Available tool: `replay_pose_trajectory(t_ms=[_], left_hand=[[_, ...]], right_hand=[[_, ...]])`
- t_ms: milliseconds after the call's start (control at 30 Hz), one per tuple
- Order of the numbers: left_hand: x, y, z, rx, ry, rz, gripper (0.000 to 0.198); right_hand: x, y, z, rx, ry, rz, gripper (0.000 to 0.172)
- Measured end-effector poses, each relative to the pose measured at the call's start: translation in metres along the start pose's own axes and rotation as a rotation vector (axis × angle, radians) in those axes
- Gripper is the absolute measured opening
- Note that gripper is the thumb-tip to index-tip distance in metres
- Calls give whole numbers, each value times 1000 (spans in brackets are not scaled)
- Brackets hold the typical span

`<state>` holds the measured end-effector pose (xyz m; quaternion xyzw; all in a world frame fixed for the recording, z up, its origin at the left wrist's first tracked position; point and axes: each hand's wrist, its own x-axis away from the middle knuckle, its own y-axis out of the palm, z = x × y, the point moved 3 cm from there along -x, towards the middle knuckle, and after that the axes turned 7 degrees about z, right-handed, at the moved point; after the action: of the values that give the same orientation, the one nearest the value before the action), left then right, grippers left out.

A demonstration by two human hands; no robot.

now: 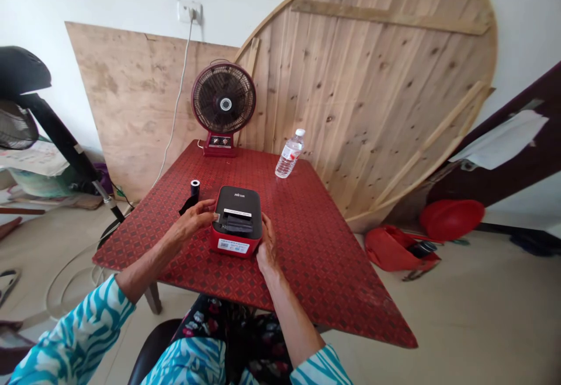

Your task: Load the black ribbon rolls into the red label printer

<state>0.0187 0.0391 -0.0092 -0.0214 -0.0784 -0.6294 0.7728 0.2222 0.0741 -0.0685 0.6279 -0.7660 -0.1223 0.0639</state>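
A small red and black label printer (237, 220) sits on the red patterned table (315, 239), its top lid shut. My left hand (196, 216) rests against the printer's left side, fingers curled on its edge. My right hand (265, 246) presses flat against the printer's right side near the front corner. A black roll with a loose black strip (193, 194) stands just behind my left hand, apart from it.
A red table fan (223, 107) stands at the table's far edge, its cord running to a wall socket (190, 12). A water bottle (289, 154) stands at the back right. A round wooden tabletop (372, 81) leans on the wall. Red bags (397, 248) lie on the floor.
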Motion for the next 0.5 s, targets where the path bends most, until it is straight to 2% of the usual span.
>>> replay_pose_trajectory(t_ms=[167, 367, 500], left_hand=[[-3, 0, 5, -41, -28, -48, 64], [-1, 2, 4, 232, -147, -42, 64], [-1, 3, 3, 314, -151, -31, 57]], right_hand=[[1, 1, -2, -11, 1, -27, 45], [3, 1, -3, -11, -5, 1, 42], [3, 1, 1, -18, -3, 4, 43]])
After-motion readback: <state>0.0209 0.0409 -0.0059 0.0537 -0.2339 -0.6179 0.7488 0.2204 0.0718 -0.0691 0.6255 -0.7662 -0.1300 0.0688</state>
